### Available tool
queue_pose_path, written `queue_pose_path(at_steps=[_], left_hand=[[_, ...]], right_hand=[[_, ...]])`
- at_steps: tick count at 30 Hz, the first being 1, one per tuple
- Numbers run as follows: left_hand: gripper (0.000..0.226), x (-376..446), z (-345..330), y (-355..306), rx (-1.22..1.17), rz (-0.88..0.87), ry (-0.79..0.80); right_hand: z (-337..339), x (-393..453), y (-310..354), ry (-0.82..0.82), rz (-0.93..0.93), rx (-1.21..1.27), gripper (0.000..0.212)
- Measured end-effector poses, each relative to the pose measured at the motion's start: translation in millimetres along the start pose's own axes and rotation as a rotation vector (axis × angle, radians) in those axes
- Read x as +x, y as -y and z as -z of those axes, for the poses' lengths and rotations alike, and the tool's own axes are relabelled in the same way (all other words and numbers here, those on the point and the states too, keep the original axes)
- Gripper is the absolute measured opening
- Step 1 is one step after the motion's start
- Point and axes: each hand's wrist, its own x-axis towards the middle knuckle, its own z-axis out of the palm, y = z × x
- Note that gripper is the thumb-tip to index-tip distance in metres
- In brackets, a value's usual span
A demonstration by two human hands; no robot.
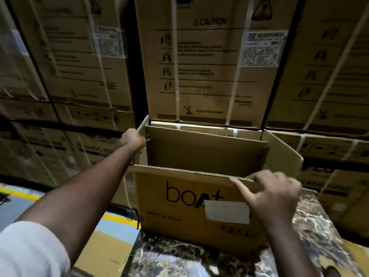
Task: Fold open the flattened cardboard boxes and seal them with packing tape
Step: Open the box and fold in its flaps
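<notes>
Sleeve (30, 248) first, then my hands. My right hand (273, 193) pinches the box (189, 204) front flap; my left hand (132, 137) grips its far left corner. Box sits on the counter (311, 232), near the edge. One hard pull, I think, and it slides off or squashes flat.
</notes>
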Motion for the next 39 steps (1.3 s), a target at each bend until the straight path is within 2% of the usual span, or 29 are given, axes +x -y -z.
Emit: queue_pose_path(at_steps=[2, 3, 5, 7, 9, 10, 14, 17, 20, 23, 25, 27, 30, 33, 36, 39], left_hand=[[0.026, -2.5, 6.7, 2.4, 0.003, -0.045, 0.013], [0.027, 1.2, 8.3, 8.3, 0.005, -0.050, 0.026], [0.026, 4.8, 15.7, 18.6, 0.024, -0.072, 0.053], [0.025, 5.3, 21.1, 26.2, 0.046, -0.092, 0.079], [0.027, 2.2, 23.9, 29.3, 0.062, -0.134, 0.091], [0.029, -2.5, 25.8, 29.3, 0.063, -0.159, 0.098], [0.037, -11.2, 26.4, 39.1, 0.102, -0.250, 0.122], [0.042, -12.5, 33.7, 58.8, 0.125, -0.247, 0.144], [0.045, -11.2, 36.8, 73.1, 0.097, -0.281, 0.153], [0.046, -12.8, 37.1, 77.8, 0.070, -0.296, 0.179], [0.047, -15.2, 34.8, 78.8, 0.047, -0.284, 0.195], [0.048, -15.9, 32.2, 77.1, 0.054, -0.284, 0.182], [0.042, -18.5, 26.3, 69.1, 0.116, -0.296, 0.179], [0.036, -17.4, 24.1, 55.8, 0.195, -0.278, 0.190], [0.041, -5.7, 21.4, 44.0, 0.242, -0.243, 0.229], [0.038, -2.3, 16.0, 35.7, 0.243, -0.238, 0.234]], right_hand=[[15.1, 39.9, 13.0, 0.326, -0.087, -0.184, 0.078], [23.1, 54.7, 17.3, 0.498, -0.139, -0.205, 0.086], [36.7, 73.6, 26.2, 0.796, -0.109, -0.153, 0.103], [30.7, 97.2, 41.8, 0.988, -0.085, 0.054, 0.109], [7.4, 116.6, 54.2, 1.083, -0.199, 0.285, 0.112], [-8.3, 124.8, 60.8, 1.112, -0.198, 0.293, 0.110], [-65.0, 147.3, 83.7, 1.110, 0.025, -0.084, 0.087], [-80.6, 169.2, 88.5, 1.121, 0.091, -0.210, 0.092], [-97.1, 187.2, 83.2, 1.186, 0.066, -0.365, 0.102], [-117.7, 186.2, 81.1, 1.176, -0.060, -0.242, 0.106], [-130.2, 178.1, 77.4, 1.027, -0.125, -0.123, 0.099], [-139.4, 174.8, 70.8, 0.954, -0.177, -0.101, 0.095], [-143.8, 179.5, 55.1, 0.990, -0.296, -0.010, 0.100], [-139.6, 177.9, 49.9, 0.943, -0.359, 0.083, 0.103], [-147.6, 149.5, 50.2, 0.894, -0.321, 0.011, 0.103], [-152.2, 134.6, 36.0, 0.876, -0.159, -0.052, 0.101]])
